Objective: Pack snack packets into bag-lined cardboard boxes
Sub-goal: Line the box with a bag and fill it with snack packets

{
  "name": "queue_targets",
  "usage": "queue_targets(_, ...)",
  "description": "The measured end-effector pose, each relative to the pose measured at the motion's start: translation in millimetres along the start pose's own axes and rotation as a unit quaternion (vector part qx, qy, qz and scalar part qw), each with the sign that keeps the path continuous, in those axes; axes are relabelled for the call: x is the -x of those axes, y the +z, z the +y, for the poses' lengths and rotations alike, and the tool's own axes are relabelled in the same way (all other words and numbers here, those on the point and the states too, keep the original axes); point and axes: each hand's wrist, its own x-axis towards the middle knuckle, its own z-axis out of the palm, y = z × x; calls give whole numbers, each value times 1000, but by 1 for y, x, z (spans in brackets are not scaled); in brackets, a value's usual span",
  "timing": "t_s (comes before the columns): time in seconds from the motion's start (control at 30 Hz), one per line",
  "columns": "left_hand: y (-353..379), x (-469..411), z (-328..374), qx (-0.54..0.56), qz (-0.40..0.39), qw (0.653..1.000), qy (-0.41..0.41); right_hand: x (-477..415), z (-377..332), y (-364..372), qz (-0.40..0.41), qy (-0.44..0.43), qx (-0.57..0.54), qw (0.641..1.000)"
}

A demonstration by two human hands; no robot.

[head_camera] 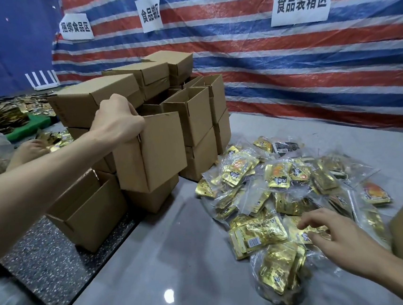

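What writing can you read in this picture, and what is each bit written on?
"食品装箱区": right paper sign on the striped tarp.
"捆绑食品区": left paper sign.
"食品", then a creased, unclear character, then "区": middle paper sign.
Print on the snack packets: too blurred to read.

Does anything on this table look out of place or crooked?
The cardboard box gripped by the left hand is tilted, unlike the stacked boxes behind it. At the far edge of the gold snack packets, one black packet differs in colour.
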Motion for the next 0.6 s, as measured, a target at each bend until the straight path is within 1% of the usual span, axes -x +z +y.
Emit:
queue_targets(0.1, -2, 27, 18, -11, -61, 996, 60, 5, -1, -4, 7, 8, -4, 1000)
queue_targets(0.17, -1, 49, 33, -15, -117, 988, 95, 9, -2, -7, 14, 10, -7, 1000)
queue_targets(0.27, 4, 87, 58, -29, -214, 966, 145, 13, -2, -11, 40, -1, -24, 999)
queue_targets(0.37, 14, 127, 78, -41, -295, 936, 189, 19, -4, -17, 80, 12, -95, 992)
queue_targets(0.43, 23, 152, 90, -28, -332, 918, 216, 26, -6, -21, 96, 44, -147, 984)
queue_targets(0.5, 32, 178, 98, -11, -353, 902, 248, 35, -6, -23, 103, 87, -179, 975)
queue_targets(0.6, 45, 213, 101, 29, -368, 881, 297, 53, -1, -22, 95, 188, -159, 964)
